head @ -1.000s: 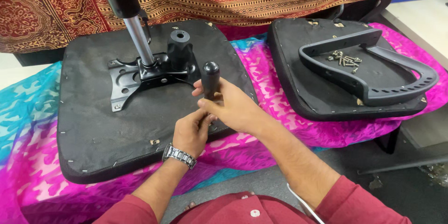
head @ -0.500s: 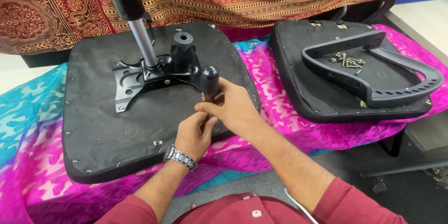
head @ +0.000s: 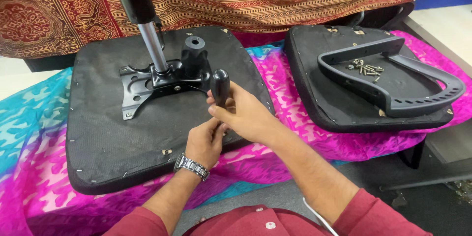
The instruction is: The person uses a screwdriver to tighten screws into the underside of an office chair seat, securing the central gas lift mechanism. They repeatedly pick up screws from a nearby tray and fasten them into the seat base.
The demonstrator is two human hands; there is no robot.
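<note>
A: Where is the black handle (head: 220,86) sitting?

B: It stands nearly upright over the front half of the upturned seat pan (head: 105,132), just right of the metal mounting plate (head: 140,88). Your right hand (head: 244,115) is wrapped around its lower part, fingers closed on it, so only the rounded top shows.

A: And your left hand (head: 204,142)?

B: It comes up from below, fingers curled in under your right hand. Whether it pinches the bottom of the handle or something smaller, I cannot tell (your right palm covers that spot). What the handle joins onto is hidden too.

A: What else is on that seat pan?

B: The gas cylinder (head: 147,34) rises from the plate, its top cut off by the frame edge. Beside it stands a black knob-like column (head: 194,54) with a hole in its top.

A: Further out?

B: 2 pieces to your right: a second black cushion (head: 314,93) with a curved armrest (head: 408,88) lying on it. A small heap of screws (head: 366,67) sits inside the armrest's loop; they are too small to count. All rests on a pink and blue cloth (head: 29,132).
</note>
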